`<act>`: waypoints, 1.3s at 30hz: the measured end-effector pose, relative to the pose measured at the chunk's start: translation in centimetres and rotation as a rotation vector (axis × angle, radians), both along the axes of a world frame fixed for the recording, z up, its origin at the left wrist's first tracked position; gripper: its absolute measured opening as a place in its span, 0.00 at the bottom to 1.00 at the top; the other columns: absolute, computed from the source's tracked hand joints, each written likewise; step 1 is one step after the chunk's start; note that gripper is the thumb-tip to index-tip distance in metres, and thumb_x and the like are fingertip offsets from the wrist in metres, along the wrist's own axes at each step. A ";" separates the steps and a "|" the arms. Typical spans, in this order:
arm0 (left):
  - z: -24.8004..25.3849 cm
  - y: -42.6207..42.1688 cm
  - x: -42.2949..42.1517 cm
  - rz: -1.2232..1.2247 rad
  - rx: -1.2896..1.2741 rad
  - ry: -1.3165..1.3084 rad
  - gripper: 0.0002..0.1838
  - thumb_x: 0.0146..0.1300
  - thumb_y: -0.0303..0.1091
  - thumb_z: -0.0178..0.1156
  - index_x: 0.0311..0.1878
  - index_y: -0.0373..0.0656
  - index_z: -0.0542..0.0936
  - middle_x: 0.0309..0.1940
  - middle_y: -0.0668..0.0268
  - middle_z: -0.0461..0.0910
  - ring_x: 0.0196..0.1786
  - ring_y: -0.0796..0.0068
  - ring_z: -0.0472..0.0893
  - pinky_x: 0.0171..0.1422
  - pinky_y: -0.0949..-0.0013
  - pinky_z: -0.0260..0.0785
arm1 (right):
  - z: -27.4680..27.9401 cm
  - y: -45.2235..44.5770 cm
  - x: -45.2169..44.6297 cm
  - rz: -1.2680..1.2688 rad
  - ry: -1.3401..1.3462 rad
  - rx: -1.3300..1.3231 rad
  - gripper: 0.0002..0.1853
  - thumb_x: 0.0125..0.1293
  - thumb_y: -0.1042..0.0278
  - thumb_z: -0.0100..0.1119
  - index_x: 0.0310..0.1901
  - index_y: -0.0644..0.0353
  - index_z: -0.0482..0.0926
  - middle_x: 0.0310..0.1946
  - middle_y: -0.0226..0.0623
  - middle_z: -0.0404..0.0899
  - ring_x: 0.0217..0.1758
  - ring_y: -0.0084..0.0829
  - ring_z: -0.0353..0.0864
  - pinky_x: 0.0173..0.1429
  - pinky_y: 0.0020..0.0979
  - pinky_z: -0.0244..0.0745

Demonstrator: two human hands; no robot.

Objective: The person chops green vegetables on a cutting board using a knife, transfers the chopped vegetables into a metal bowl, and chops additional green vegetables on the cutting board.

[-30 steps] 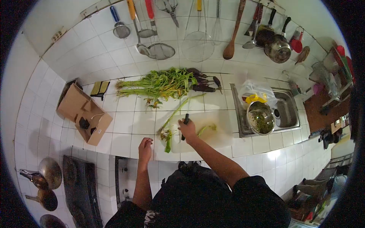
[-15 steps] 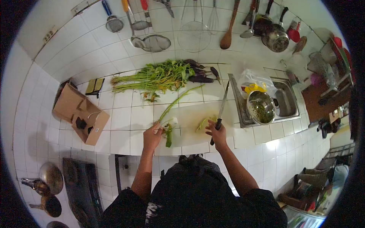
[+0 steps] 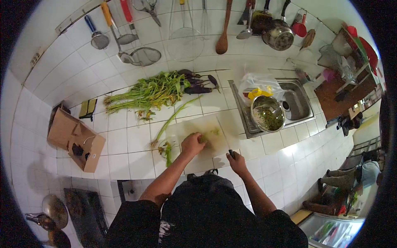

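Observation:
My right hand (image 3: 237, 162) is closed around the dark handle of a knife (image 3: 231, 154), low at the right edge of the pale cutting board (image 3: 186, 127); its blade is hard to make out. Over the board, my left hand (image 3: 192, 144) has its fingers curled on cut green stems (image 3: 202, 139), mostly hidden by the hand. Small green bits (image 3: 215, 132) lie just beyond its fingertips. Left of the board are one long green stalk (image 3: 168, 121) and a leafy trimming (image 3: 167, 154). A steel bowl (image 3: 253, 111) holding chopped greens stands to the right.
Bunched leafy greens (image 3: 142, 94) and several eggplants (image 3: 197, 89) lie along the wall. The bowl sits by a steel sink (image 3: 307, 108), near a plastic bag (image 3: 255, 82). An open cardboard box (image 3: 93, 153) is at the left. Utensils and pans hang above, including a wooden spoon (image 3: 222, 43).
My left hand has left the long stalk's end and moved right onto the cut stems. My right hand, still holding the knife, has drawn back from them. The view has shifted.

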State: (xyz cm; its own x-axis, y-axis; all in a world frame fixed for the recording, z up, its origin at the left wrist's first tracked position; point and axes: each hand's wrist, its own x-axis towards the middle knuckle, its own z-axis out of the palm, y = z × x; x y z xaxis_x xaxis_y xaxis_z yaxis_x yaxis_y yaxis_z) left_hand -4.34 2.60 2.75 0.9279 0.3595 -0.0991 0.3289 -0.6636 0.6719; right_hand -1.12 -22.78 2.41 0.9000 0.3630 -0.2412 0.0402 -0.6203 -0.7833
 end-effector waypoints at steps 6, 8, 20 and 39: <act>-2.7 -0.1 1.4 0.025 0.192 -0.124 0.15 0.51 0.40 0.67 0.43 0.49 0.82 0.32 0.66 0.82 0.40 0.59 0.83 0.44 0.55 0.75 | 0.8 -1.6 0.2 0.116 0.060 -0.091 0.23 0.67 0.48 0.57 0.39 0.66 0.78 0.28 0.55 0.81 0.35 0.54 0.82 0.40 0.46 0.74; -1.7 0.0 1.3 0.039 0.156 -0.075 0.11 0.57 0.37 0.60 0.41 0.46 0.82 0.36 0.60 0.83 0.38 0.57 0.83 0.45 0.56 0.75 | 0.9 -1.8 0.4 0.171 0.103 -0.118 0.23 0.68 0.48 0.56 0.40 0.67 0.78 0.29 0.56 0.81 0.36 0.54 0.82 0.41 0.46 0.75; 8.7 -2.1 0.9 0.107 -0.953 -0.398 0.12 0.75 0.44 0.46 0.48 0.44 0.66 0.26 0.74 0.62 0.27 0.84 0.57 0.31 0.77 0.55 | 15.3 -1.3 2.6 0.299 0.668 0.432 0.16 0.76 0.52 0.44 0.38 0.56 0.68 0.19 0.20 0.60 0.18 0.13 0.58 0.19 0.21 0.53; 16.9 -6.2 -0.5 0.029 -0.447 -0.475 0.04 0.72 0.31 0.50 0.43 0.41 0.70 0.27 0.71 0.66 0.28 0.84 0.62 0.33 0.75 0.58 | 19.5 -4.9 4.8 0.499 0.627 0.432 0.17 0.76 0.50 0.45 0.39 0.57 0.69 0.23 0.21 0.63 0.22 0.14 0.59 0.23 0.20 0.56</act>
State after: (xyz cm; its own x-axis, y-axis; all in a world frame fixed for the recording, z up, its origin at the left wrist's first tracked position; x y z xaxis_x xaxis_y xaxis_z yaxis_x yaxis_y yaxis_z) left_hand -4.85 -3.57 19.64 0.8981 0.4040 0.1738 -0.0585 -0.2821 0.9576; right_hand 3.64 -27.68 21.88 0.3640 0.8476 -0.3860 -0.2866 -0.2924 -0.9123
